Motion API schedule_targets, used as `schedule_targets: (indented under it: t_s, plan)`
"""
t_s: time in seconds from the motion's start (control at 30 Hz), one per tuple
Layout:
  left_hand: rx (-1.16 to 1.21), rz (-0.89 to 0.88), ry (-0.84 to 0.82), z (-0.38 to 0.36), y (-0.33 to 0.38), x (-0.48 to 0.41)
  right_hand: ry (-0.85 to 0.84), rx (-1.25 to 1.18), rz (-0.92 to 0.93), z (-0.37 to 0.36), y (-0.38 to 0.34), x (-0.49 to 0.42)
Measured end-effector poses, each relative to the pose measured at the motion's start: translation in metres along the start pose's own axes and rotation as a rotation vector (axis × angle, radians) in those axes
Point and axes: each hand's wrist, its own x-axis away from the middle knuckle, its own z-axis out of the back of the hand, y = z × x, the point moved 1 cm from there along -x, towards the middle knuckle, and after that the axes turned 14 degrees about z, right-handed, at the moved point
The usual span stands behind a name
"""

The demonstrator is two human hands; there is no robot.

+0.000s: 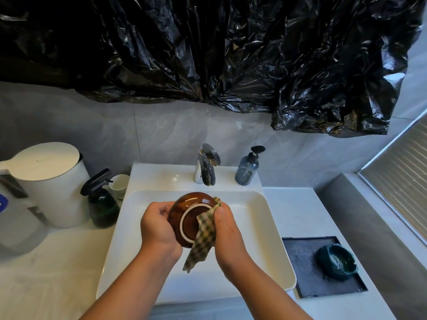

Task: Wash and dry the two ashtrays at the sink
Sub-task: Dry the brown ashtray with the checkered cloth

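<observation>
Left hand (pixel 157 227) grips brown ashtray (pixel 187 215); right hand (pixel 227 229) presses checked cloth (pixel 203 236) against base.

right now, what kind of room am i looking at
Probably a bathroom or washroom: a white sink set in a counter, a chrome faucet with a pump soap bottle beside it, and a grey tiled wall behind.

head view, close, looking down over sink (pixel 272 229)
</observation>
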Motion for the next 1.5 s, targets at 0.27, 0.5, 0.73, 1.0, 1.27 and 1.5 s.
schedule_targets:
  t_s: [0.27,0.5,0.73,1.0,1.27,1.5]
  plan:
    - [0.019,0.186,-0.154,-0.011,0.001,0.019,0.053,0.171,0.150,-0.013,0.010,0.015]
    - [-0.021,0.305,-0.334,-0.009,-0.008,0.022,0.108,0.197,0.143,-0.005,0.018,0.017]
    - [-0.131,0.251,-0.379,-0.013,-0.012,0.028,-0.018,0.479,0.257,-0.011,0.017,0.028]
    - [-0.488,0.045,-0.364,-0.011,-0.011,0.035,-0.182,0.659,0.425,0.006,0.002,0.008]
    - [-0.583,-0.153,-0.348,-0.005,-0.012,0.037,-0.157,0.330,0.345,0.022,-0.006,-0.006]
    - [-0.539,-0.254,-0.368,-0.009,-0.007,0.044,-0.066,0.213,0.246,0.018,-0.003,0.000]
